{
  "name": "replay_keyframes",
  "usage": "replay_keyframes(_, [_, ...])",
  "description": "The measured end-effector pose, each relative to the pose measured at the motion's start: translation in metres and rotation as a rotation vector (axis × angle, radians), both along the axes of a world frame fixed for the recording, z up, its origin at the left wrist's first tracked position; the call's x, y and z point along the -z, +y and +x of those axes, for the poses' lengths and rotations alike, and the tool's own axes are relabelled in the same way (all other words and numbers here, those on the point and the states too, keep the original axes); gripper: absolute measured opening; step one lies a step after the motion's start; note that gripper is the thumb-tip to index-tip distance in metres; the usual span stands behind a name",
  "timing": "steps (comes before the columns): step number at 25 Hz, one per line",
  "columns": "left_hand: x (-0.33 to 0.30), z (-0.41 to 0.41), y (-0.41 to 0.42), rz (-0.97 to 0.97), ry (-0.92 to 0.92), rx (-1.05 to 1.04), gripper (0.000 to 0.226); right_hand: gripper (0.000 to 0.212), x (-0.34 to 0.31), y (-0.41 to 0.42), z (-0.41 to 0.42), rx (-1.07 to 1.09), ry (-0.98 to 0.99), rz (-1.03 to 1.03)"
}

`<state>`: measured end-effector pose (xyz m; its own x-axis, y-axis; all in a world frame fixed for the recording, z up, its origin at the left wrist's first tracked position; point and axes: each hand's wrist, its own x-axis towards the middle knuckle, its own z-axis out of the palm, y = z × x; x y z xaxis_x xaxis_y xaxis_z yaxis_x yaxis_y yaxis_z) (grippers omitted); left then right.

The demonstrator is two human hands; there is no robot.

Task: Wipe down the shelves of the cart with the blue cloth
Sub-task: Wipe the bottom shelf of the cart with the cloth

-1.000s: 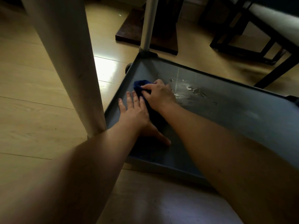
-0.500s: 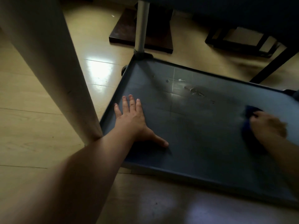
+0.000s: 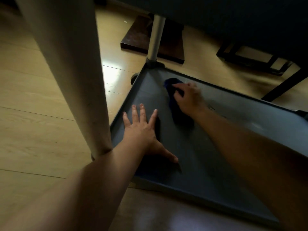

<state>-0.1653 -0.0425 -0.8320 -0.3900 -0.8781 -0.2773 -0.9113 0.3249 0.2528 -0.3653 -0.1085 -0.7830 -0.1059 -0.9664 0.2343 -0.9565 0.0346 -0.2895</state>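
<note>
The cart's grey bottom shelf (image 3: 250, 130) lies low over the wooden floor, with a raised rim around it. My right hand (image 3: 188, 97) presses the blue cloth (image 3: 173, 97) onto the shelf near its far left corner; part of the cloth sticks out beyond the fingers, part is under the palm. My left hand (image 3: 141, 130) rests flat on the shelf's left side, fingers spread, holding nothing.
A thick pale cart post (image 3: 66, 72) stands at the near left corner, a thinner post (image 3: 155, 39) at the far left corner. The dark underside of the upper shelf (image 3: 233, 14) hangs overhead. A dark wooden base (image 3: 141, 39) and dark furniture legs (image 3: 283, 87) stand beyond.
My right hand swept the cloth from the shelf's left side to its right side, then back to the far left corner. The left hand stayed planted.
</note>
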Motion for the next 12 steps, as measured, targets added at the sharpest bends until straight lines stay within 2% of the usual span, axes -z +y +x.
replay_keyframes(3, [0.006, -0.003, -0.003, -0.022, -0.017, 0.019, 0.175, 0.034, 0.011, -0.02, 0.023, -0.218, 0.13, 0.114])
replay_keyframes(5, [0.007, -0.003, -0.003, -0.032, 0.004, 0.016, 0.176, 0.035, 0.014, -0.026, 0.009, -0.154, 0.173, 0.131])
replay_keyframes(8, [0.008, 0.003, 0.0, -0.018, 0.021, 0.022, 0.178, 0.038, 0.015, -0.015, -0.069, 0.178, 0.239, 0.186])
replay_keyframes(10, [0.008, 0.003, -0.001, 0.013, 0.013, 0.033, 0.178, 0.039, 0.018, 0.03, -0.157, 0.491, 0.26, 0.257])
replay_keyframes(12, [0.007, 0.0, -0.003, 0.023, 0.001, 0.04, 0.178, 0.037, 0.016, 0.094, -0.22, 0.693, 0.212, 0.284])
